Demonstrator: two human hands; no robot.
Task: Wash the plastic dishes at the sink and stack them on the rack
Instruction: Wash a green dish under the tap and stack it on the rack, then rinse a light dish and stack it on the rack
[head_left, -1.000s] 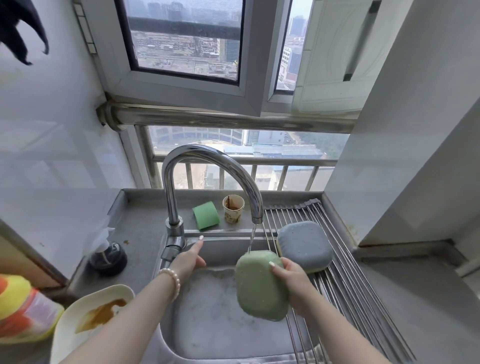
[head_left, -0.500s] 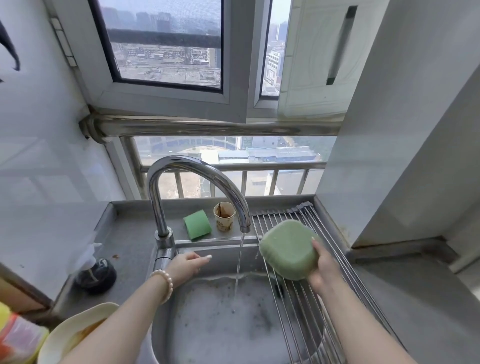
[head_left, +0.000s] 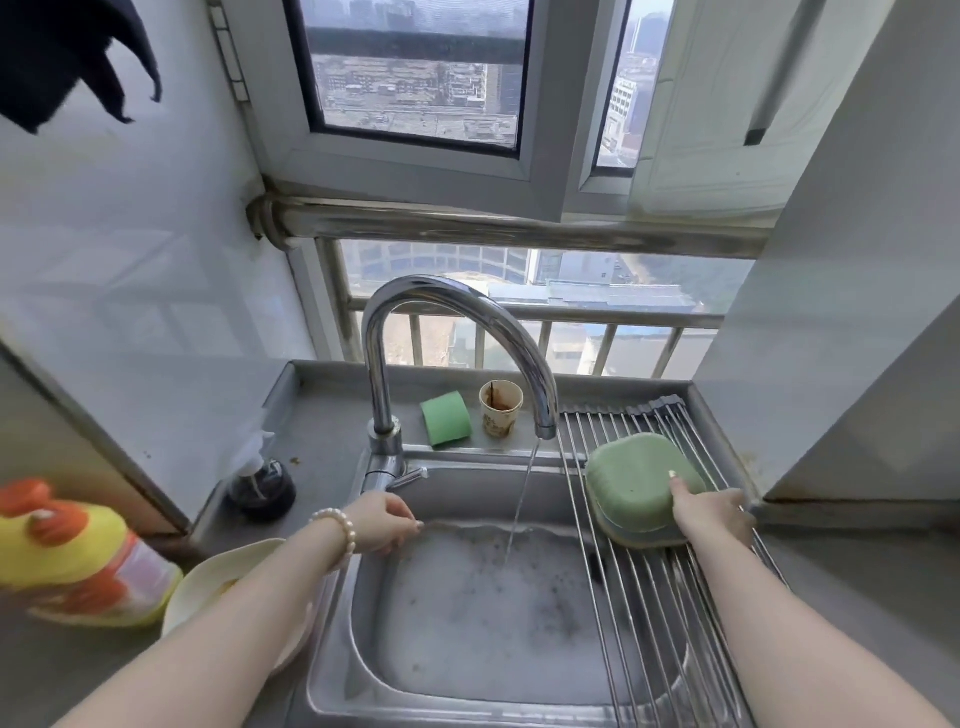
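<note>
Fingers of your right hand grip the near-right edge of the green rounded-square plastic dish, which sits upside down on another dish: a grey-blue rim shows just under it. Both rest on the steel roll-up wire rack laid over the right side of the stainless steel sink. One fingertip w/ a pale nail lies on the dish's top face; the rest of the hand wraps the edge.

Your left hand, fingers curled downward, hangs over the sink's back-left corner, just below the tap lever. It holds nothing; can't tell if the fingertips touch the foamy water. A pearl bead bracelet sits on that wrist.

The chrome gooseneck tap is running: a thin stream drops into the soapy, speckled water in the basin.

On the ledge behind the sink: a green folded sponge and, just right of it, a stained paper cup, upright. On the worktop to the left: a dark pump bottle, a cream plastic plate w/ brown food residue by the sink's left edge, partly hidden by your left forearm, and a yellow-and-orange bottle at the frame's left edge.
</note>
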